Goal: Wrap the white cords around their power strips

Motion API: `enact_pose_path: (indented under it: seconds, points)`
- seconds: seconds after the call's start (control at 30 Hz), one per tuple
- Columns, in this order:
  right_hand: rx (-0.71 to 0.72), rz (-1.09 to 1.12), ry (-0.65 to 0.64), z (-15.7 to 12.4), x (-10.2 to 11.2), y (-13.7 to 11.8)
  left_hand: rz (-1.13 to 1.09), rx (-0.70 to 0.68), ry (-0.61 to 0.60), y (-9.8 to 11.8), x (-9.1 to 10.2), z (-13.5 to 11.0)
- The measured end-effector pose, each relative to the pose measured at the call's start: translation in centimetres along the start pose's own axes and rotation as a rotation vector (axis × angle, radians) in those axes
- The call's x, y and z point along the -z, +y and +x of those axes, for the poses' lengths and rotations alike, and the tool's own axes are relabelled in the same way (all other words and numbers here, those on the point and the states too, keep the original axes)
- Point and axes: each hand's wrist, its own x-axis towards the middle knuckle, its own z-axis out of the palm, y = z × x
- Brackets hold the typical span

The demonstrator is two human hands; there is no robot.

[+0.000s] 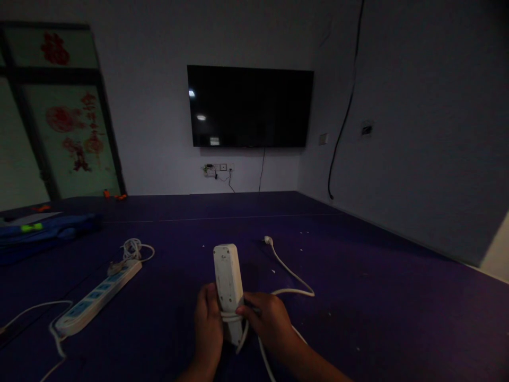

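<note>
My left hand [208,324] is wrapped round the near end of a white power strip [227,276] that points away from me, back side up. My right hand [267,317] pinches its white cord [292,289] against the strip, where a loop of cord lies round the body. The cord runs off to the right and back to a white plug [269,240] lying on the purple floor [358,297].
A second white power strip [99,294] with blue sockets lies to the left, its cord bundled at the far end. A blue bag [43,231] sits at far left. A dark wall television [249,106] hangs ahead, wall sockets [218,168] below it.
</note>
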Motion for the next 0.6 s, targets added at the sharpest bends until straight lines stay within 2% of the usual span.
enact_pose_path:
  seconds: [0.2, 0.33, 0.6]
  points:
    - [-0.043, -0.124, 0.062, -0.5, -0.5, -0.5, -0.079, 0.008, -0.171, 1.2, -0.4, -1.0]
    - [0.027, -0.119, 0.088, -0.7, -0.7, -0.5, -0.172, 0.054, -0.292, 1.7, -0.6, -1.1]
    - [0.217, -0.035, 0.031, -0.7, -0.2, -0.7, -0.148, 0.043, -0.248, 1.6, -0.5, -0.5]
